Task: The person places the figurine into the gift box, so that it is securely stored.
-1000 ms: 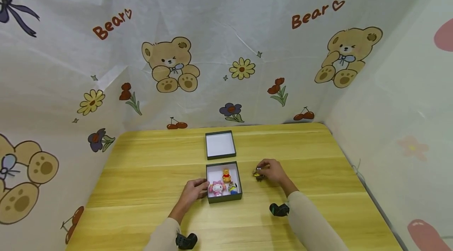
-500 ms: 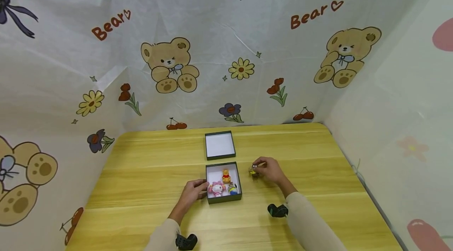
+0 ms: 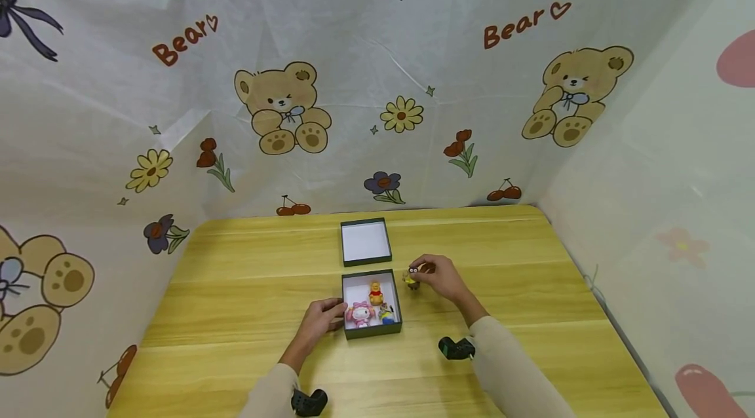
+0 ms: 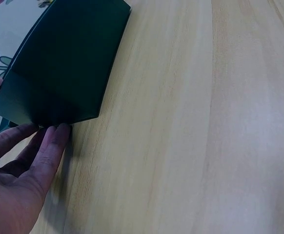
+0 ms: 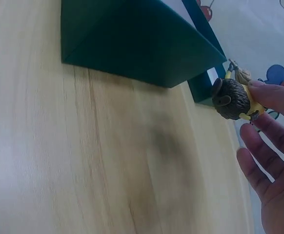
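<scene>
My right hand (image 3: pixel 444 277) pinches a small brown-and-yellow figurine (image 5: pixel 233 100) between thumb and fingers, just right of the dark green box (image 3: pixel 374 333). In the right wrist view its dark, textured head has round ears; the other fingers spread below it. My left hand (image 3: pixel 318 323) holds the box at its left side, with fingertips (image 4: pixel 59 134) at the outer wall and thumb at the rim. Inside the white-lined box are a pink figurine (image 3: pixel 360 314), a yellow bear figurine in red (image 3: pixel 375 294) and a blue-and-yellow figurine (image 3: pixel 386 314).
Behind the box lies a matching lid (image 3: pixel 366 241), white inside face up. Both stand on a wood-grain table (image 3: pixel 501 261). A bear-printed cloth (image 3: pixel 354 77) hangs at the back, and a pale wall covering (image 3: pixel 660 175) rises on the right.
My right hand has moved left with the figurine, bringing it closer to the box's right wall. My left hand and the box have stayed in place.
</scene>
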Demonstrator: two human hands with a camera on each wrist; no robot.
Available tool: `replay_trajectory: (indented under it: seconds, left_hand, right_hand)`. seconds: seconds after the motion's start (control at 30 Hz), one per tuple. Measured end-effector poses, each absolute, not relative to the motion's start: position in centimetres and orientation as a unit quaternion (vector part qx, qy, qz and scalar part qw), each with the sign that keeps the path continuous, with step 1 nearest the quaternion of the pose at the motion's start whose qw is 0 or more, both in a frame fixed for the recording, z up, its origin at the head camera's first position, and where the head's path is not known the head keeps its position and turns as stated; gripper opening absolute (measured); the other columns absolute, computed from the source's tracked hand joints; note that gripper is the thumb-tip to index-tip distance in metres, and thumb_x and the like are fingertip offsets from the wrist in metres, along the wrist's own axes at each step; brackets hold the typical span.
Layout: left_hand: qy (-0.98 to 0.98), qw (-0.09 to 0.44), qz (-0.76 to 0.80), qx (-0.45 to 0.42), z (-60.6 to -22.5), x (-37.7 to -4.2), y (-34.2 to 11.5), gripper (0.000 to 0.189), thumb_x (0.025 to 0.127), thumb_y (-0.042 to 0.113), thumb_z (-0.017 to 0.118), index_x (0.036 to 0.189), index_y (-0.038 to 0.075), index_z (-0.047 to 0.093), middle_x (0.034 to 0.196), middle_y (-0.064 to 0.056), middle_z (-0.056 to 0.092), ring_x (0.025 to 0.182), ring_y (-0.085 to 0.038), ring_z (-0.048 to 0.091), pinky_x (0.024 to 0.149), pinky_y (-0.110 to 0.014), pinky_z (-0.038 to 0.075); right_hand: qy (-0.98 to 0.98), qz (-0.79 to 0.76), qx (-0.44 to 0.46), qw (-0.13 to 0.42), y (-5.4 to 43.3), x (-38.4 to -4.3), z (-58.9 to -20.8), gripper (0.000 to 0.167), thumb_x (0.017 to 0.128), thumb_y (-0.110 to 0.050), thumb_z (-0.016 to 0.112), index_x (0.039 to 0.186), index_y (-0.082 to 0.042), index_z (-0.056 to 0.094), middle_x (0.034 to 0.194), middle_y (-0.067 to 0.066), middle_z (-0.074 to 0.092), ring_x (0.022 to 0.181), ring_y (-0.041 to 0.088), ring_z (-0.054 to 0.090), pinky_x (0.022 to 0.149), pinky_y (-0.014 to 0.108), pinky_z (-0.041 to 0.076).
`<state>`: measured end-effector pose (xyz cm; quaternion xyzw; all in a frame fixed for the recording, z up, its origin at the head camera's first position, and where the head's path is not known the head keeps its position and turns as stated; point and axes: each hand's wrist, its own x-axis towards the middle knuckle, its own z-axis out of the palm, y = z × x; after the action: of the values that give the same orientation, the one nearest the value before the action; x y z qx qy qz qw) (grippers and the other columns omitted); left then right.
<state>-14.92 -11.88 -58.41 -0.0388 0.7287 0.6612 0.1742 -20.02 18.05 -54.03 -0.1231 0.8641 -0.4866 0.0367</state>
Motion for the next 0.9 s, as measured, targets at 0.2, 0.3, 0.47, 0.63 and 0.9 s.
replay_trajectory:
  seconds: [0.2, 0.3, 0.47, 0.63, 0.9]
  left_hand:
    - [0.725, 0.180, 0.664, -0.033, -57.0, -14.5, -11.8, 0.045, 0.097, 0.014, 0.056, 0.125, -0.021, 0.048, 0.116, -0.031, 0.060, 0.100, -0.027, 0.064, 0.086, -0.042, 0.055]
    - [0.726, 0.180, 0.663, -0.034, -57.2, -14.6, -11.8, 0.045, 0.098, 0.013, 0.056, 0.125, -0.021, 0.049, 0.116, -0.031, 0.060, 0.100, -0.027, 0.064, 0.086, -0.042, 0.055]
    - [0.728, 0.177, 0.661, -0.041, -58.5, -15.0, -11.9, 0.048, 0.097, 0.018, 0.057, 0.126, -0.019, 0.049, 0.118, -0.029, 0.060, 0.101, -0.027, 0.064, 0.084, -0.040, 0.056]
    - [0.729, 0.177, 0.659, -0.043, -58.3, -15.0, -11.9, 0.049, 0.097, 0.019, 0.058, 0.127, -0.019, 0.050, 0.119, -0.029, 0.060, 0.102, -0.027, 0.064, 0.084, -0.038, 0.056]
    - [0.728, 0.174, 0.662, -0.040, -58.2, -14.9, -11.9, 0.048, 0.097, 0.018, 0.059, 0.126, -0.019, 0.050, 0.119, -0.030, 0.060, 0.102, -0.028, 0.063, 0.085, -0.039, 0.056]
  right_hand:
    - [0.862, -0.488, -0.131, 0.039, 17.2, -20.2, -53.4, 0.012, 0.087, -0.011, 0.072, 0.098, -0.007, 0.071, 0.095, 0.006, 0.068, 0.082, 0.022, 0.061, 0.071, 0.033, 0.052]
    - [0.861, -0.489, -0.133, 0.041, 16.8, -20.3, -53.1, 0.012, 0.086, -0.012, 0.072, 0.098, -0.007, 0.072, 0.095, 0.005, 0.068, 0.082, 0.021, 0.060, 0.072, 0.033, 0.051]
    - [0.853, -0.499, -0.148, 0.042, 16.1, -20.3, -52.6, 0.013, 0.087, -0.012, 0.071, 0.098, -0.006, 0.072, 0.096, 0.005, 0.068, 0.083, 0.020, 0.059, 0.073, 0.033, 0.051]
    - [0.848, -0.502, -0.162, 0.041, 15.5, -20.3, -52.4, 0.012, 0.087, -0.010, 0.071, 0.098, -0.006, 0.071, 0.096, 0.005, 0.068, 0.082, 0.019, 0.060, 0.075, 0.033, 0.051]
    - [0.847, -0.498, -0.181, 0.046, 14.3, -20.1, -52.1, 0.012, 0.086, -0.011, 0.072, 0.098, -0.006, 0.072, 0.094, 0.004, 0.068, 0.083, 0.018, 0.060, 0.077, 0.034, 0.051]
